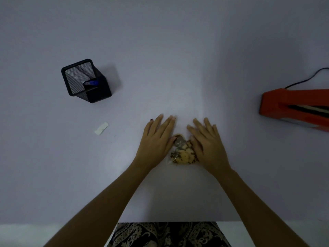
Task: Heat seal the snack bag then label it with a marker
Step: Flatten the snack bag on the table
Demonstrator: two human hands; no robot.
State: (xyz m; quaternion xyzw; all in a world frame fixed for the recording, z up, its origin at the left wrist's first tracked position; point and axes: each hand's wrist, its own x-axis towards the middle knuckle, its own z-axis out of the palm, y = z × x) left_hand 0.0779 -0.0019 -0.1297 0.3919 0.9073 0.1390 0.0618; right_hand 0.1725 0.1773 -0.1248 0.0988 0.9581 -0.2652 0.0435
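A clear snack bag holding chocolate-chip cookies lies flat on the pale table, its empty upper part stretching away from me between my hands. My left hand rests flat on the bag's left side, fingers spread. My right hand lies flat on its right side, fingers spread too. Neither hand grips anything. The orange heat sealer sits at the right edge, its jaw open, a black cord running off behind it. A blue-capped marker stands in the black mesh pen holder at the far left.
A small white slip of paper lies on the table left of my hands. The table's front edge runs just in front of my lap.
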